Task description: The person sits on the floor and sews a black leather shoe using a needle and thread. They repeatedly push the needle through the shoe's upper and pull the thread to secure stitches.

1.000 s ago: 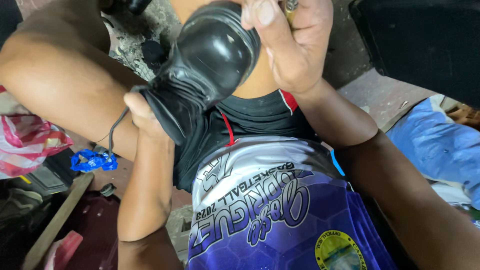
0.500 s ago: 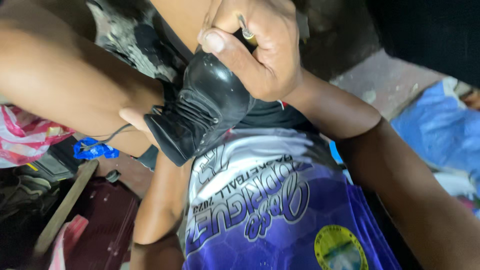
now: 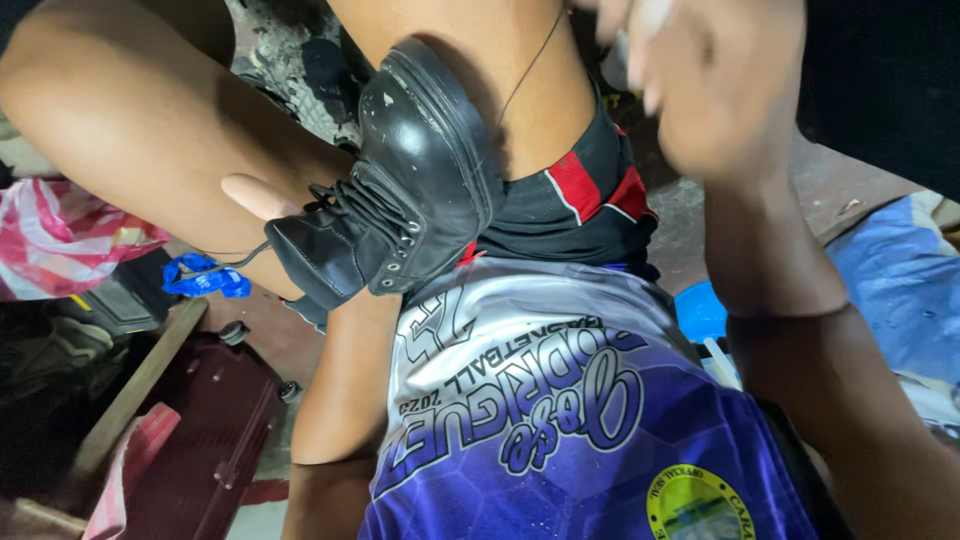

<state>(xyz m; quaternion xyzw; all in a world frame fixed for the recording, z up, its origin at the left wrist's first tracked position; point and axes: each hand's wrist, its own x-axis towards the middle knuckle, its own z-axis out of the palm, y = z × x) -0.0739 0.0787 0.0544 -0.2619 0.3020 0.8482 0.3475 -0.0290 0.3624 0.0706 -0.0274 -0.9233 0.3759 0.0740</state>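
Note:
A black leather lace-up boot lies on my lap between my bare thighs, toe pointing up and away. My left hand is at the boot's ankle opening and grips it; only the thumb shows, the fingers are hidden behind the boot. A thin black thread runs taut from the boot's toe edge up to my right hand. That hand is raised at the upper right, blurred, with its fingers pinched together at the thread's upper end.
A blue bundle of cord lies on the floor at left, beside a pink and white striped bag. Below them are a dark red case and a wooden slat. Blue cloth lies at right.
My right hand has left the boot's toe and risen up and to the right, drawing the thread out. The boot has tipped so that its toe and sole edge show.

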